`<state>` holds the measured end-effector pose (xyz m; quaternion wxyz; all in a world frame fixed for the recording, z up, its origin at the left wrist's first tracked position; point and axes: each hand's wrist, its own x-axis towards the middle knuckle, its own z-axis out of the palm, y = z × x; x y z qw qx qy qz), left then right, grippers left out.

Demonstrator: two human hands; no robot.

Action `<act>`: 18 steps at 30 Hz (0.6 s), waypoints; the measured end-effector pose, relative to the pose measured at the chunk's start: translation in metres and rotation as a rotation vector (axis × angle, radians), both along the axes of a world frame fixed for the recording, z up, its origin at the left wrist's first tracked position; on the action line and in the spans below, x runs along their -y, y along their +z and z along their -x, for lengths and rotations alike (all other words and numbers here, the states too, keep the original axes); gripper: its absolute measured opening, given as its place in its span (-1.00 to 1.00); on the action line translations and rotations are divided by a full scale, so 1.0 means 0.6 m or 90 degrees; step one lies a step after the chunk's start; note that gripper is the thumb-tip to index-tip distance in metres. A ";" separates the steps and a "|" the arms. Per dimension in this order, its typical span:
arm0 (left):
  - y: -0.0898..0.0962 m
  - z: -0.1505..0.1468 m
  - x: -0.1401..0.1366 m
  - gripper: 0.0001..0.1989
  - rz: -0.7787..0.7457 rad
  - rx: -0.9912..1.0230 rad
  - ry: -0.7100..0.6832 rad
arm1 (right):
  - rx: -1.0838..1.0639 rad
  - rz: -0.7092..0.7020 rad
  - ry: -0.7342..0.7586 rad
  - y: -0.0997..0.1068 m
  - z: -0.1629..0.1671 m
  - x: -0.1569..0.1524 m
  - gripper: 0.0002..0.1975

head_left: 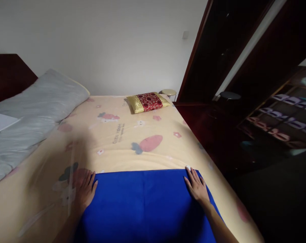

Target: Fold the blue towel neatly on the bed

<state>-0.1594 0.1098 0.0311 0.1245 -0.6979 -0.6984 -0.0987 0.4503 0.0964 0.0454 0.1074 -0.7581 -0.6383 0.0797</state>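
A blue cloth [140,202] lies spread flat on the bed, with a faint crease running down its middle. At its far left corner rests my left hand [86,190], open, fingers stretched out, partly on the cloth edge and partly on the bedsheet [112,157]. My right hand [197,185] lies palm down near the far right corner, its fingers spread and reaching the far edge. Both hands press on the surface without grasping anything. The cloth's near part runs out of the bottom of the view.
Grey pillows [46,98] and a pale flat object [1,122] lie on the left by the dark headboard [11,76]. A gold and red cushion [149,102] sits at the bed's far edge. Stools [169,91] and a shoe rack [289,114] stand beyond.
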 end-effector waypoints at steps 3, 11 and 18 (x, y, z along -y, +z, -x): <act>0.009 -0.003 0.023 -0.37 -0.024 0.000 -0.025 | -0.013 0.021 0.018 -0.010 -0.034 0.010 -0.30; 0.021 0.014 0.091 -0.47 0.046 0.021 0.043 | 0.072 -0.009 -0.025 -0.019 -0.074 0.044 -0.28; 0.059 -0.301 0.046 -0.47 0.082 0.074 -0.166 | -0.027 -0.038 0.226 0.021 0.250 0.032 -0.43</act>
